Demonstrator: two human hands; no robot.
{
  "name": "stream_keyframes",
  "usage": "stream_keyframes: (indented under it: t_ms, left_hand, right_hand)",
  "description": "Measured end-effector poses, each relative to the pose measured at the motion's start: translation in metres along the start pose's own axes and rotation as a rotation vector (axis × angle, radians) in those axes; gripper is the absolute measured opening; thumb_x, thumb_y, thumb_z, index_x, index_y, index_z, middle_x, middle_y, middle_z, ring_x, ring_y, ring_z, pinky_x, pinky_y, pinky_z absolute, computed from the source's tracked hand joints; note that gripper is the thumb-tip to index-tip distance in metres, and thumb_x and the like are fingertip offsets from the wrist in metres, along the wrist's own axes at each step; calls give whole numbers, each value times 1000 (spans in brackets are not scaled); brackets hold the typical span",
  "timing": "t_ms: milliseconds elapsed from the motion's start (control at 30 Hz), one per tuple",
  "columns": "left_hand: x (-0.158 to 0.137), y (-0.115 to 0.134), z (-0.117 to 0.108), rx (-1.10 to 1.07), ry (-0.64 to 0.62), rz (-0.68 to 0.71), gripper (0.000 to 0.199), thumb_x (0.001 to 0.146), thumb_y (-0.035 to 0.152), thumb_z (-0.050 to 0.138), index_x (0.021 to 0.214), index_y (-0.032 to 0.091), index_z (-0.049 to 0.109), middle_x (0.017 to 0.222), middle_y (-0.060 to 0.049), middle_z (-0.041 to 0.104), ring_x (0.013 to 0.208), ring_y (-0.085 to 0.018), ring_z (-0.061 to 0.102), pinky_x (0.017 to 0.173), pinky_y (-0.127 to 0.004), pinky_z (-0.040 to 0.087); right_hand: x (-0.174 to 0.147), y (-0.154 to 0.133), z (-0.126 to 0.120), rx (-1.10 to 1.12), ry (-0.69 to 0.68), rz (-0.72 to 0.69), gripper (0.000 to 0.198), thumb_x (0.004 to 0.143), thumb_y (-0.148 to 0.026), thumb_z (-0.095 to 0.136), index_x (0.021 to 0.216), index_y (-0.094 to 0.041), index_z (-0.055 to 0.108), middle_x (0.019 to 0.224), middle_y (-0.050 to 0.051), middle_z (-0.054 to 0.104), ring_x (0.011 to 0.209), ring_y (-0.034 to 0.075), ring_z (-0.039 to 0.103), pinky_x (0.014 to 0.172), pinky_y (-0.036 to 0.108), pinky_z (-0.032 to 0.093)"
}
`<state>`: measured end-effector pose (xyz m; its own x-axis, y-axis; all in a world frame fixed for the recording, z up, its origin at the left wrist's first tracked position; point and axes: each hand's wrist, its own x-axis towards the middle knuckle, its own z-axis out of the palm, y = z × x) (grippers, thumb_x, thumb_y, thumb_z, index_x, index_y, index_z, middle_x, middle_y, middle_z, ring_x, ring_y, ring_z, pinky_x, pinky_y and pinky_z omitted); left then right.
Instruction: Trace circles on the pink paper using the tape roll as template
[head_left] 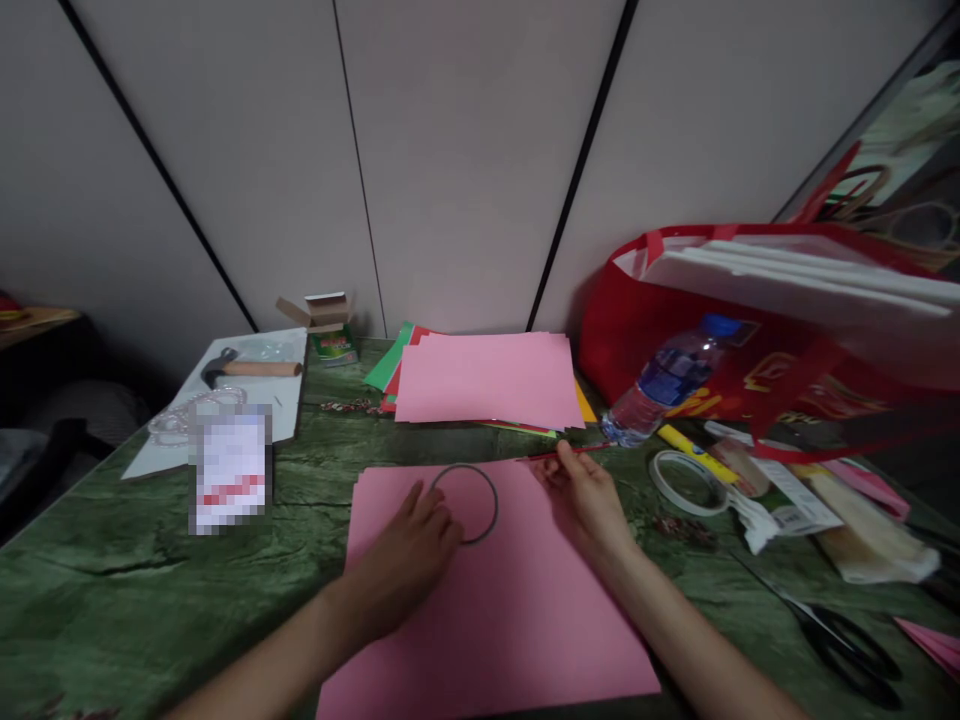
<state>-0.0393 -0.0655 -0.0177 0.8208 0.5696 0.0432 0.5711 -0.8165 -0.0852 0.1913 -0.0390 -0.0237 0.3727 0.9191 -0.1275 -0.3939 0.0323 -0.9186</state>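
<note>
My left hand [416,550] lies over the left edge of a thin grey ring [496,505], its fingers stretched out and resting on it. The ring lies flat near the far edge of a pink paper sheet [495,630], which seems to have more sheets beneath it. To the right of the ring, my right hand [585,495] is closed on a slim red pencil [596,447] held nearly level above the paper's far right corner. Its dark end points left, apart from the ring.
Behind lie stacked coloured papers [487,380]. At right are a water bottle [667,385], a red bag [622,310], a tape roll [664,500], a yellow tube [697,452] and scissors [832,630]. At left are a hammer [259,369], a small box [334,340] and a blurred-out item [231,465].
</note>
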Motion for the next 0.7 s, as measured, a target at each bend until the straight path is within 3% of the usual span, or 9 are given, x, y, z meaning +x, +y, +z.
stream_keyframes:
  t_ms: [200, 400, 533, 700]
  left_hand:
    - [25, 22, 4, 4, 46, 5, 18, 83, 7, 45, 96, 12, 57, 98, -10, 60, 105, -26, 52, 102, -49, 34]
    - [22, 22, 18, -90, 145, -47, 21, 80, 1, 45, 95, 13, 55, 92, -8, 58, 93, -22, 54, 103, -49, 32]
    - [20, 25, 24, -127, 268, -49, 24, 80, -2, 41, 94, 13, 54, 87, -7, 56, 88, -21, 54, 101, -50, 35]
    - [19, 27, 29, -141, 319, -67, 21, 79, -1, 44, 90, 12, 54, 83, -7, 56, 84, -21, 53, 95, -48, 40]
  right_hand:
    - [2, 12, 12, -119, -88, -36, 31, 73, -49, 63, 70, -24, 45, 57, -3, 51, 59, 16, 57, 68, 31, 50]
    - [6, 39, 5, -4, 1, -119, 28, 74, -47, 63, 82, -22, 52, 66, -3, 61, 64, 16, 63, 72, 35, 53]
    - [5, 42, 2, 66, -46, -95, 28, 74, -43, 67, 90, -22, 60, 78, 1, 67, 76, 18, 66, 76, 39, 54]
    - [-1, 42, 3, -75, -129, -101, 24, 77, -40, 66, 96, -25, 64, 94, 3, 67, 85, 18, 65, 78, 36, 55]
